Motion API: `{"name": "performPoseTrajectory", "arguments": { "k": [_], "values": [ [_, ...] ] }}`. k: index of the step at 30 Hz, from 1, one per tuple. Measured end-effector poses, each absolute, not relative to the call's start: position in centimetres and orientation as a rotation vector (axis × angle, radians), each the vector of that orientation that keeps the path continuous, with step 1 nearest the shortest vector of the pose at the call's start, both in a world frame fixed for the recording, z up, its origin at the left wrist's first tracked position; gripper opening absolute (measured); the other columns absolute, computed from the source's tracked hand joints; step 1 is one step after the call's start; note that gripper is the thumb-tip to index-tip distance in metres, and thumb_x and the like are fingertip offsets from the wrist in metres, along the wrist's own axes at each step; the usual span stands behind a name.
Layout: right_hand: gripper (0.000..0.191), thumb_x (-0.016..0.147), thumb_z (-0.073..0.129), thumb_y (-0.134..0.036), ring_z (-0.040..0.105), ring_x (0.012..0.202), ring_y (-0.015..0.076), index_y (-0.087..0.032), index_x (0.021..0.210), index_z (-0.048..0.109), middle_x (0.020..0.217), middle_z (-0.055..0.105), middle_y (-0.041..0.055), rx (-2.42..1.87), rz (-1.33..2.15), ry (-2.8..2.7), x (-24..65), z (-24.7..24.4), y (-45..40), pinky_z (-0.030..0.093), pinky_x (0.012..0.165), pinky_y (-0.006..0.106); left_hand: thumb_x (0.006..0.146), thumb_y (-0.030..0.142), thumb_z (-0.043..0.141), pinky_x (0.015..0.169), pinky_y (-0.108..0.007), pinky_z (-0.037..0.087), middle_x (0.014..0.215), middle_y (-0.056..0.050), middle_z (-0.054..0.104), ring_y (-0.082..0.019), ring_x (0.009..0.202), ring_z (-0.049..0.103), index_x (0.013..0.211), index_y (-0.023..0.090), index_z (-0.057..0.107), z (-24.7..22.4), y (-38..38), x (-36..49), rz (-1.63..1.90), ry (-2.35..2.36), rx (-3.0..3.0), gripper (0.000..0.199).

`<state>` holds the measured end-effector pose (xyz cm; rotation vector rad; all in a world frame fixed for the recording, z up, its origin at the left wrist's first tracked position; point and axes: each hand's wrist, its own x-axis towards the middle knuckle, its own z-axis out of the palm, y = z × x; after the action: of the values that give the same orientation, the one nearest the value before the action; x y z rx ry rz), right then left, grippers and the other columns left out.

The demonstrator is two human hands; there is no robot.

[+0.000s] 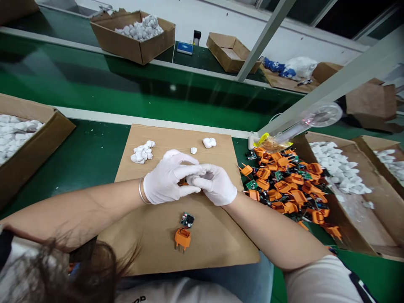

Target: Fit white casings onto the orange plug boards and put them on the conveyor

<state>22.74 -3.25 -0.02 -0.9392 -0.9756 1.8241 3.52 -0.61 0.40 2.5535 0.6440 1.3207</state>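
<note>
In white gloves, my left hand [172, 176] and my right hand [217, 185] meet over the cardboard sheet [221, 248], fingertips together. A sliver of an orange plug housing [183, 182] shows between their curled fingers; the rest of it is hidden. Nearer my body lie another orange plug housing [182, 238], its prongs toward me, and a small green circuit board [187, 219] just beyond it. White wrapped lumps [142, 152] sit past my left hand. A small white piece [193, 150] and another white lump [208, 142] rest beyond the fingertips.
A heap of orange housings and circuit boards [284, 181] lies to the right, beside a carton [375, 227] with white pieces. Another carton [47, 139] stands left. A clear-headed fan [325, 114] and a slanted metal post [341, 75] rise at back right.
</note>
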Motion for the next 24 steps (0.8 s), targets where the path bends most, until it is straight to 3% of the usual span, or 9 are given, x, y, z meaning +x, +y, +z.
{"name": "performPoseTrajectory", "arguments": {
  "k": [3,6,12,18,24],
  "values": [
    [0.034,0.066,0.098,-0.033,0.049,0.058,0.0094,-0.017,0.065,0.068,0.060,0.058,-0.0050,-0.885,1.855,-1.009,22.6,0.3,-3.3,0.046,0.062,0.029,0.093,0.044,0.077,0.085,-0.046,0.055,0.110,0.000,0.079,-0.023,0.092,0.074,0.141,0.039,0.058,0.4,-0.4,3.7,1.375,0.613,2.516,0.052],
    [0.034,0.063,0.099,-0.034,0.047,0.056,0.0094,-0.017,0.070,0.071,0.061,0.058,-0.0051,-0.838,1.876,-1.005,22.7,0.5,-3.4,0.043,0.059,0.029,0.094,0.050,0.074,0.081,-0.048,0.054,0.104,0.001,0.078,-0.023,0.087,0.074,0.132,0.041,0.063,0.7,-0.2,3.9,1.353,0.596,2.477,0.040],
    [0.032,0.067,0.098,-0.029,0.046,0.056,0.0094,-0.018,0.080,0.070,0.059,0.053,-0.0070,-0.796,1.959,-1.018,23.1,0.6,-3.5,0.042,0.060,0.028,0.093,0.036,0.075,0.080,-0.049,0.055,0.106,-0.003,0.077,-0.022,0.088,0.076,0.139,0.037,0.053,0.7,-0.4,3.9,1.408,0.472,2.509,0.050],
    [0.036,0.070,0.095,-0.039,0.060,0.068,0.0144,-0.020,0.087,0.069,0.071,0.067,-0.0013,-0.715,1.975,-1.046,23.3,-0.1,-3.1,0.051,0.069,0.030,0.094,0.043,0.076,0.088,-0.044,0.060,0.119,-0.007,0.075,-0.022,0.102,0.075,0.127,0.028,0.060,0.2,0.0,3.1,1.336,0.504,2.508,0.039],
    [0.042,0.064,0.098,-0.044,0.066,0.074,0.0173,-0.020,0.088,0.072,0.078,0.071,0.0006,-0.787,1.973,-1.108,24.2,-1.0,-2.8,0.054,0.071,0.032,0.093,0.047,0.078,0.087,-0.040,0.058,0.121,-0.009,0.078,-0.021,0.101,0.076,0.123,0.026,0.068,-0.3,0.1,2.6,1.188,0.516,2.518,0.037]
  ]
}}
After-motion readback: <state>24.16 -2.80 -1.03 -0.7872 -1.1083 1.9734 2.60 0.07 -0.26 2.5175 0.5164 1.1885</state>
